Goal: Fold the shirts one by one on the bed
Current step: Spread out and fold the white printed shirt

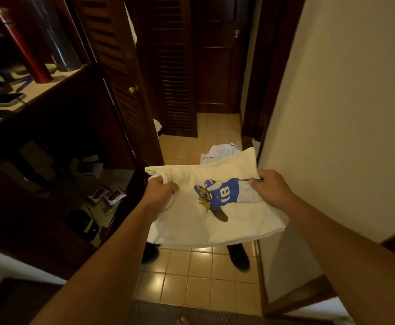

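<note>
I see the cream shirt (205, 207) held up over the tiled floor (198, 277), just below centre. My left grip (160, 193) clutches its 9 o'clock edge; my right grip (268, 187) pinches its 3 o'clock edge.

A cream shirt (203, 221), folded flat, is held out level in the air between both hands. Its print shows a figure in a blue jersey numbered 18, lying sideways between the two sets of fingers. The left fingers bunch the cloth at one edge; the right fingers pinch the opposite edge. A white shirt (220, 152) lies crumpled on the floor beyond the fingers
</note>
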`<state>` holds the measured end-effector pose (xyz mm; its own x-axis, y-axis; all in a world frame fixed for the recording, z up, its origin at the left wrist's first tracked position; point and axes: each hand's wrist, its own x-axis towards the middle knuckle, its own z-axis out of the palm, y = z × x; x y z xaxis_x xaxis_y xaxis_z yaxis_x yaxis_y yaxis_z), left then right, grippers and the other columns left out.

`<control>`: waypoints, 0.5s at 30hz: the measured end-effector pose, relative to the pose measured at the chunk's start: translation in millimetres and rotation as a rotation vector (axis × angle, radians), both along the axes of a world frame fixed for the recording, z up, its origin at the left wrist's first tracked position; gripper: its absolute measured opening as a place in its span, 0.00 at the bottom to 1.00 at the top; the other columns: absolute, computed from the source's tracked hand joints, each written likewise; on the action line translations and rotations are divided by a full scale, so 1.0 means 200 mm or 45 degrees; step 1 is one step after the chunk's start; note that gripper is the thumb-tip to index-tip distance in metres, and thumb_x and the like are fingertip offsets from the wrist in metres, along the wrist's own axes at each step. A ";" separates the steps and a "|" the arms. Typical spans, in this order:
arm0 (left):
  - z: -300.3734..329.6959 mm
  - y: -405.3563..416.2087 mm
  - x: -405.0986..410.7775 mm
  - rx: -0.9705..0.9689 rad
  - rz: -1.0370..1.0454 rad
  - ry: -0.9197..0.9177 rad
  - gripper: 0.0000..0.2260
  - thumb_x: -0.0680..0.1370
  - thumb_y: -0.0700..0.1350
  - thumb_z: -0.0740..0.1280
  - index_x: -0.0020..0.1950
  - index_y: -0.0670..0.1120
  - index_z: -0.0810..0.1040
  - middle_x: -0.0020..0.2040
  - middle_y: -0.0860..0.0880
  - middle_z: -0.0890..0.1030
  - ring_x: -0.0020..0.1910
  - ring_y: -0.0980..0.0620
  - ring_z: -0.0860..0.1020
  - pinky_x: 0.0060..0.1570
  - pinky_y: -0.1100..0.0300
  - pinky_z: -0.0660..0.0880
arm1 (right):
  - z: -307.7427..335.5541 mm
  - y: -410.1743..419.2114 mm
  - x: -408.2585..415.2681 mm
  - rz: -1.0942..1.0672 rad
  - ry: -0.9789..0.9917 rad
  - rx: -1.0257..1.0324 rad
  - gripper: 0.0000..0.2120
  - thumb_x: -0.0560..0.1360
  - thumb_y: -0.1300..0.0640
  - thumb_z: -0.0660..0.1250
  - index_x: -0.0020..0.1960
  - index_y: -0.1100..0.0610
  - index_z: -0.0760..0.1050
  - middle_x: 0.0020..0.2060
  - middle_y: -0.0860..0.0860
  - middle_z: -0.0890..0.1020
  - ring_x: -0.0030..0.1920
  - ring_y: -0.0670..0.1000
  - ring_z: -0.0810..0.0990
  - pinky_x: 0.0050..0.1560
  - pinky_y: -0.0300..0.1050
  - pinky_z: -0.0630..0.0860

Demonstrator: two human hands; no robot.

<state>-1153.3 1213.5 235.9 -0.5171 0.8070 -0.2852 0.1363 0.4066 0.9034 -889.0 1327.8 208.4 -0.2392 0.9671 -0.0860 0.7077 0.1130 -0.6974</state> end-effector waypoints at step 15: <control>-0.05 1.17 -0.49 -0.084 -0.238 0.031 0.14 0.76 0.33 0.66 0.62 0.38 0.78 0.56 0.41 0.80 0.47 0.48 0.77 0.43 0.57 0.73 | -0.08 0.91 -0.44 -0.163 -0.088 -0.034 0.10 0.81 0.57 0.64 0.58 0.59 0.80 0.48 0.54 0.81 0.48 0.56 0.77 0.46 0.44 0.70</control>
